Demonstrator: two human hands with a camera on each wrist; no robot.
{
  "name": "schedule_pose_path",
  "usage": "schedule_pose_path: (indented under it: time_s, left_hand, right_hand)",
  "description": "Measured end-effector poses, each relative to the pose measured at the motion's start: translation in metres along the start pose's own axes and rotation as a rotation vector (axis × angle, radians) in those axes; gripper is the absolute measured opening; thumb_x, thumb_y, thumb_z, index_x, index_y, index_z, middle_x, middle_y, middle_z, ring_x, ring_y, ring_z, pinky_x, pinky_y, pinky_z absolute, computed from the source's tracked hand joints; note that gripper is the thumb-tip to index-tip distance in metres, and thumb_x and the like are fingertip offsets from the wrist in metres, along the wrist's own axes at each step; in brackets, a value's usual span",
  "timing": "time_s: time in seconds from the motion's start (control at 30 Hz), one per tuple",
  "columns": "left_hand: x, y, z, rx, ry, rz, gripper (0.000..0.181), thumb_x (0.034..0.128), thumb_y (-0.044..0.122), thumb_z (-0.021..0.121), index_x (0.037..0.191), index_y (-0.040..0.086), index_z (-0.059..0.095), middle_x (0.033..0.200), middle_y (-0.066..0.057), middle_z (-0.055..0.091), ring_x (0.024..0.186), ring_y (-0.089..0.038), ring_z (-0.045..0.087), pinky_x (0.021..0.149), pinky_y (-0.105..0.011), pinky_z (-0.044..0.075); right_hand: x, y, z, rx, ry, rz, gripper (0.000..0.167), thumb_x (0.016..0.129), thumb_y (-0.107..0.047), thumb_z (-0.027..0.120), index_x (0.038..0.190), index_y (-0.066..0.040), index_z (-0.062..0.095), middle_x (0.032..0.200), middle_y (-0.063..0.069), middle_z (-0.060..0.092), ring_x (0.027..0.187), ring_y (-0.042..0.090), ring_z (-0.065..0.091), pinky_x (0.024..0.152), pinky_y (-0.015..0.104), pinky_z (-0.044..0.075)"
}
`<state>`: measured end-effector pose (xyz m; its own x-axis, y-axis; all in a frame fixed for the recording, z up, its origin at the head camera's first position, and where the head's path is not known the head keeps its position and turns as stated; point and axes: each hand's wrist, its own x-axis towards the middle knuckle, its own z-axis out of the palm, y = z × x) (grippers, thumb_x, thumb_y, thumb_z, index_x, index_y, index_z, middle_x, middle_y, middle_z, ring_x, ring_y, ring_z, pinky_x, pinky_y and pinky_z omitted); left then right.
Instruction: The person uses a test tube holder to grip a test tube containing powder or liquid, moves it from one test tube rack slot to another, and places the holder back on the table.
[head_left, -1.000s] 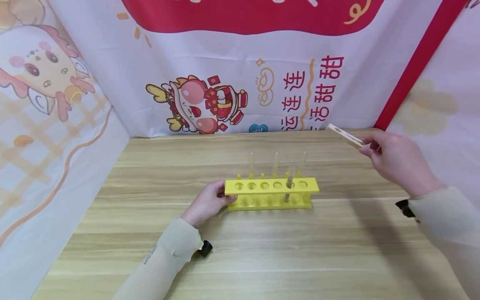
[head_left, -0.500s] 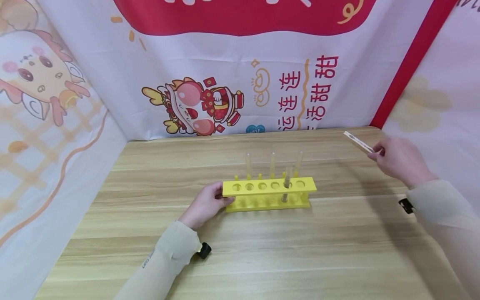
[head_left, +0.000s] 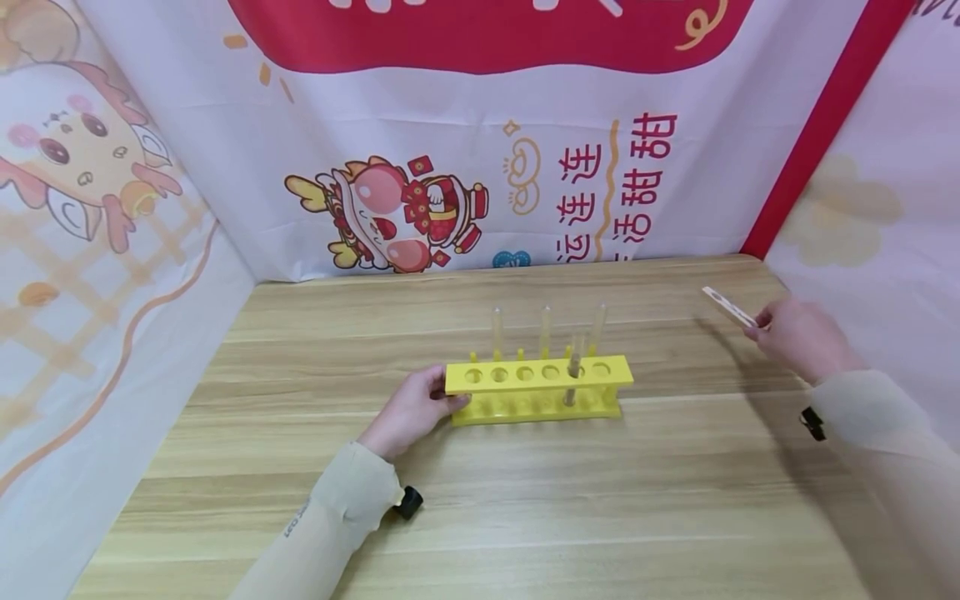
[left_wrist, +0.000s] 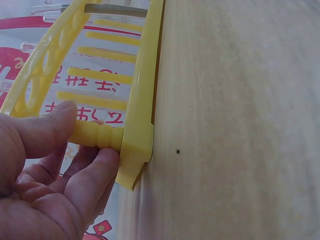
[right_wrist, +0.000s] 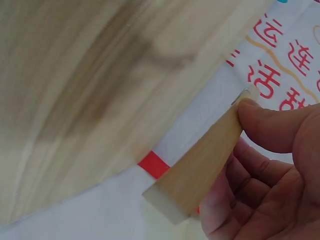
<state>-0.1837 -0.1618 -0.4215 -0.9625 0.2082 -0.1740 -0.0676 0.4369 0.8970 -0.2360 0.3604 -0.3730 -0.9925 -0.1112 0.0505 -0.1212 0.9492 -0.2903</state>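
Observation:
A yellow test tube rack (head_left: 510, 386) stands upright on the table. My left hand (head_left: 411, 410) grips its left end; in the left wrist view, the thumb and fingers close around the rack's end post (left_wrist: 97, 134). One test tube (head_left: 575, 354) with grey-dark contents sits in a hole toward the right. Behind it, three clear test tubes (head_left: 545, 329) stick up at the pegs. My right hand (head_left: 810, 337), over the table's far right, pinches a wooden test tube holder (head_left: 729, 307). In the right wrist view, nothing shows in the test tube holder (right_wrist: 200, 160).
The wood-grain table (head_left: 480, 508) carries the rack near its middle. A printed cloth backdrop (head_left: 420, 108) rises along the back edge, with cloth walls at the left (head_left: 112, 333) and right (head_left: 885, 217).
My right hand has moved right and down toward the table with the test tube holder. The view has shifted slightly. My left hand stays on the rack.

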Motion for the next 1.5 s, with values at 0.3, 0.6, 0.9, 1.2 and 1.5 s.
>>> schedule_pose_path:
  time_s: [0.3, 0.6, 0.9, 1.2, 1.5]
  left_hand:
    - [0.001, -0.003, 0.000, 0.003, -0.006, -0.009, 0.030, 0.0910, 0.011, 0.072, 0.120, 0.017, 0.065, 0.115, 0.002, 0.066, 0.103, -0.018, 0.060, 0.088, -0.037, 0.050]
    - [0.002, -0.004, -0.001, 0.001, -0.008, -0.006, 0.030, 0.0910, 0.012, 0.073, 0.119, 0.017, 0.066, 0.115, 0.001, 0.066, 0.103, -0.018, 0.060, 0.089, -0.037, 0.050]
    - [0.002, -0.004, -0.001, -0.008, -0.016, -0.002, 0.030, 0.0912, 0.012, 0.072, 0.120, 0.016, 0.065, 0.115, 0.001, 0.066, 0.103, -0.019, 0.060, 0.088, -0.036, 0.050]
    - [0.002, -0.005, -0.001, -0.009, -0.016, -0.008, 0.030, 0.0912, 0.012, 0.072, 0.120, 0.017, 0.065, 0.116, 0.001, 0.066, 0.104, -0.018, 0.060, 0.089, -0.036, 0.050]
    - [0.002, -0.005, -0.001, -0.014, -0.019, -0.008, 0.031, 0.0911, 0.013, 0.072, 0.121, 0.017, 0.065, 0.117, 0.001, 0.066, 0.105, -0.018, 0.060, 0.089, -0.036, 0.050]
  right_hand:
    - [0.000, 0.009, 0.014, -0.043, -0.065, 0.023, 0.024, 0.090, -0.018, 0.062, 0.080, 0.002, 0.070, 0.065, 0.006, 0.062, 0.061, 0.027, 0.051, 0.056, 0.043, 0.042]
    - [-0.003, 0.008, 0.023, -0.128, -0.103, 0.116, 0.028, 0.086, -0.019, 0.056, 0.061, -0.008, 0.054, 0.060, 0.011, 0.051, 0.057, 0.030, 0.049, 0.049, 0.045, 0.041]
    - [-0.004, 0.004, 0.030, -0.079, -0.201, 0.147, 0.023, 0.083, -0.014, 0.057, 0.062, -0.006, 0.053, 0.064, 0.013, 0.053, 0.058, 0.030, 0.050, 0.051, 0.042, 0.043]
    - [0.000, 0.005, 0.036, -0.090, -0.222, 0.117, 0.028, 0.088, -0.016, 0.064, 0.063, -0.007, 0.056, 0.065, 0.012, 0.054, 0.060, 0.030, 0.052, 0.055, 0.045, 0.045]
    - [0.001, -0.001, 0.035, -0.079, -0.198, 0.116, 0.021, 0.084, -0.011, 0.068, 0.067, -0.003, 0.060, 0.068, 0.015, 0.056, 0.063, 0.033, 0.052, 0.060, 0.053, 0.046]
